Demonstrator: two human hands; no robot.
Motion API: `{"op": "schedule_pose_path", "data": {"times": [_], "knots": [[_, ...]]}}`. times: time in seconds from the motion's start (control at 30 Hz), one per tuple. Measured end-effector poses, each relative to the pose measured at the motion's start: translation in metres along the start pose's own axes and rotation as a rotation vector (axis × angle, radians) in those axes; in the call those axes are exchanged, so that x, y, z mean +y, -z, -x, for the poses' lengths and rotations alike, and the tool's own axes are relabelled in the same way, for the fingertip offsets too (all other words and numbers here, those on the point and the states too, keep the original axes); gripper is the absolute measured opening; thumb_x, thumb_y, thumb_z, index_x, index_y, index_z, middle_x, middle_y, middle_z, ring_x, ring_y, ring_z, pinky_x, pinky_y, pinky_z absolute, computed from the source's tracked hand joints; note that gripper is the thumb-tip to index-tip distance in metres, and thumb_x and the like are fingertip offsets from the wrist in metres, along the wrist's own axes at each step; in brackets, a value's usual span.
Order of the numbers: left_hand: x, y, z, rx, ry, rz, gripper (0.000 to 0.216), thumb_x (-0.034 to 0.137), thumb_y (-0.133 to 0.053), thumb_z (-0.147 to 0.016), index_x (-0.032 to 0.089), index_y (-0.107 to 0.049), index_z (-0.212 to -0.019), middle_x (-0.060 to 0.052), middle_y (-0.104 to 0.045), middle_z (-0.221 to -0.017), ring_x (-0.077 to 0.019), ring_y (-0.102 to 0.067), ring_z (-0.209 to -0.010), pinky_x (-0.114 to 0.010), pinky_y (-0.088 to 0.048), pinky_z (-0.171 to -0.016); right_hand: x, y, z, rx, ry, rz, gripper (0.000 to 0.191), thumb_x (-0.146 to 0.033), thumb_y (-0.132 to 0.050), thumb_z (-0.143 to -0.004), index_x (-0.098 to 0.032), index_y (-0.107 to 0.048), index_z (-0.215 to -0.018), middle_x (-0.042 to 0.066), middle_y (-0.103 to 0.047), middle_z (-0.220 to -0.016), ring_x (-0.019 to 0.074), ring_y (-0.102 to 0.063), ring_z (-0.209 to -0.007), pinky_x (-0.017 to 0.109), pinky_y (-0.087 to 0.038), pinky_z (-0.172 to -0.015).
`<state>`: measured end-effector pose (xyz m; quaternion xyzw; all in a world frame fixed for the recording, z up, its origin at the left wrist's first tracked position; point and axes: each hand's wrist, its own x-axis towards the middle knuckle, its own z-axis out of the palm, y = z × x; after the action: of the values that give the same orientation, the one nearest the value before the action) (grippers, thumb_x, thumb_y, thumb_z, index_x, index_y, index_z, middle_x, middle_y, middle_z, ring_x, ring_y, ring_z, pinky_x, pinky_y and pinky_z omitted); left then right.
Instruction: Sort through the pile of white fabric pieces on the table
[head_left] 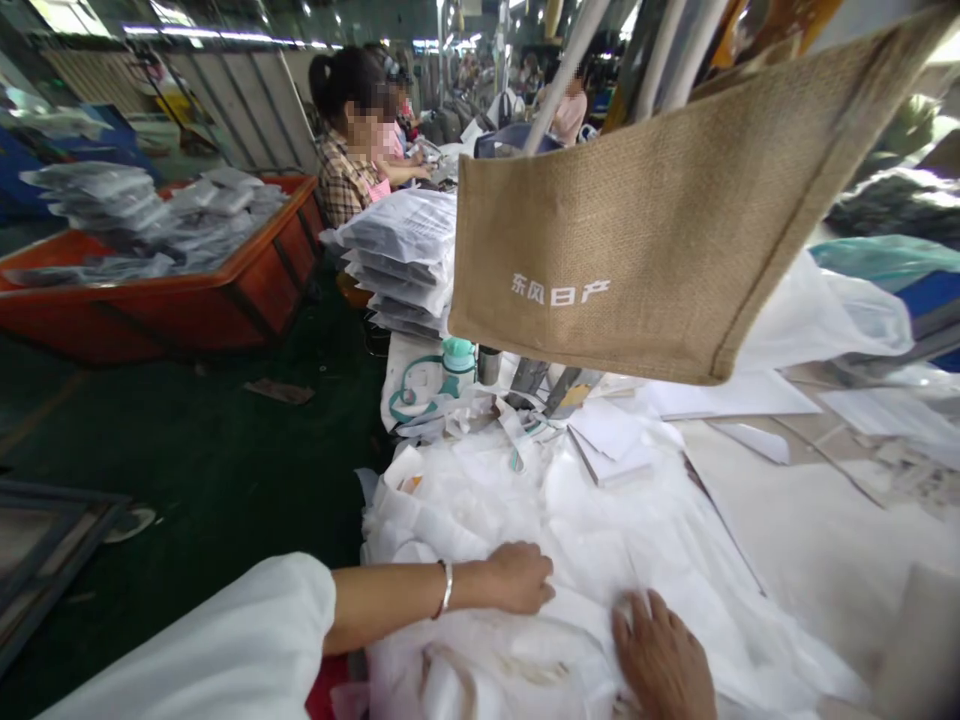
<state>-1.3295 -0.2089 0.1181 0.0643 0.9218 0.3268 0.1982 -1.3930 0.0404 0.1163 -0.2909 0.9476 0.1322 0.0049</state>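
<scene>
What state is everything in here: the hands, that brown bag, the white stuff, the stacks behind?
Left hand: fingers curled, resting on the white bags.
Right hand: flat, palm down on the white bags.
White bags: crumpled, heaped on the table.
Jute bag: hanging, tilted, printed side showing.
Packed stack: piled, wrapped.
Orange bin: loaded with wrapped packs.

Under your left hand [521, 577] & right hand [660, 660]: white bags [600, 540], thin cloth-like sheet, matt, soft, creased. On your left wrist, bracelet [446, 589], metal, shiny. Your sleeve [225, 650]: white cloth, smooth, matt. Hanging above you, jute bag [645, 230]: coarse rough weave, tan, matt, w/ white printed characters. Stack of packs [405, 260] behind: glossy clear plastic film. Orange bin [187, 290]: smooth, looks plastic w/ slight sheen. Floor [210, 460]: dark green, matt.
</scene>
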Motion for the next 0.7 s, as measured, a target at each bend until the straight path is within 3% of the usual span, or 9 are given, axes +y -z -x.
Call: {"op": "schedule_pose_path", "data": {"times": [0.07,0.17,0.27,0.37,0.47,0.53,0.6,0.7], "knots": [[-0.016,0.012,0.025,0.046,-0.006,-0.12,0.04,0.039,-0.046,-0.089,0.007,-0.068,-0.099,-0.024,-0.061,-0.106,-0.0421,-0.057,-0.102,-0.06,-0.049,-0.086,0.002,0.001,-0.001,-0.004,-0.068,0.013,0.043,-0.037,-0.035,-0.096,-0.012,-0.059,-0.121,0.018,-0.058,-0.112,0.0284,-0.062,-0.09,0.039,-0.05,-0.07],[-0.03,0.013,0.06,0.122,0.031,-0.221,0.044,0.043,-0.039,-0.093,0.01,-0.067,-0.102,-0.021,-0.058,-0.107,-0.041,-0.054,-0.101,-0.062,-0.046,-0.085,0.008,0.0,-0.004,-0.078,-0.148,-0.012,0.044,-0.041,-0.036,-0.095,-0.013,-0.058,-0.12,0.017,-0.059,-0.103,0.0311,-0.062,-0.091,0.04,-0.05,-0.068],[-0.027,-0.004,0.084,0.086,0.036,-0.245,0.042,0.041,-0.033,-0.095,0.016,-0.065,-0.104,-0.017,-0.059,-0.101,-0.0349,-0.055,-0.096,-0.053,-0.049,-0.081,0.014,-0.004,-0.004,-0.127,-0.239,-0.062,0.042,-0.041,-0.034,-0.095,-0.015,-0.06,-0.114,0.016,-0.058,-0.102,0.0334,-0.062,-0.096,0.042,-0.051,-0.073],[-0.018,-0.024,0.094,0.09,0.061,-0.234,0.042,0.039,-0.03,-0.097,0.017,-0.063,-0.11,-0.016,-0.059,-0.106,-0.0323,-0.053,-0.103,-0.049,-0.048,-0.088,0.016,-0.002,-0.002,-0.137,-0.277,-0.061,0.041,-0.035,-0.029,-0.096,-0.013,-0.058,-0.116,0.017,-0.057,-0.105,0.0336,-0.061,-0.103,0.041,-0.051,-0.076],[-0.013,-0.035,0.096,0.156,0.162,-0.177,0.043,0.04,-0.031,-0.097,0.016,-0.06,-0.117,-0.018,-0.056,-0.119,-0.0332,-0.051,-0.112,-0.051,-0.044,-0.097,0.014,0.022,-0.009,-0.215,-0.252,-0.075,0.035,-0.031,-0.038,-0.095,-0.013,-0.061,-0.114,0.016,-0.06,-0.105,0.0323,-0.063,-0.102,0.04,-0.051,-0.077],[-0.013,-0.036,0.093,0.145,0.18,-0.147,0.041,0.039,-0.035,-0.095,0.018,-0.061,-0.119,-0.018,-0.055,-0.124,-0.0341,-0.05,-0.115,-0.053,-0.043,-0.099,0.01,0.05,-0.027,-0.146,-0.195,-0.105,0.033,-0.034,-0.04,-0.095,-0.016,-0.062,-0.113,0.014,-0.062,-0.104,0.0306,-0.064,-0.097,0.04,-0.051,-0.076],[-0.013,-0.034,0.089,0.129,0.172,-0.137,0.04,0.037,-0.038,-0.094,0.02,-0.061,-0.121,-0.017,-0.055,-0.127,-0.035,-0.049,-0.119,-0.055,-0.041,-0.102,0.006,0.078,-0.054,0.017,-0.108,-0.132,0.036,-0.032,-0.032,-0.099,-0.017,-0.061,-0.115,0.011,-0.063,-0.105,0.0274,-0.063,-0.098,0.039,-0.051,-0.078],[-0.014,-0.031,0.077,0.049,0.233,-0.135,0.043,0.036,-0.047,-0.089,0.018,-0.061,-0.125,-0.018,-0.055,-0.129,-0.0383,-0.048,-0.122,-0.056,-0.042,-0.102,0.002,0.094,-0.104,0.147,0.005,-0.13,0.045,-0.009,-0.026,-0.094,-0.017,-0.055,-0.127,0.01,-0.063,-0.115,0.0232,-0.06,-0.107,0.035,-0.05,-0.087]]}}
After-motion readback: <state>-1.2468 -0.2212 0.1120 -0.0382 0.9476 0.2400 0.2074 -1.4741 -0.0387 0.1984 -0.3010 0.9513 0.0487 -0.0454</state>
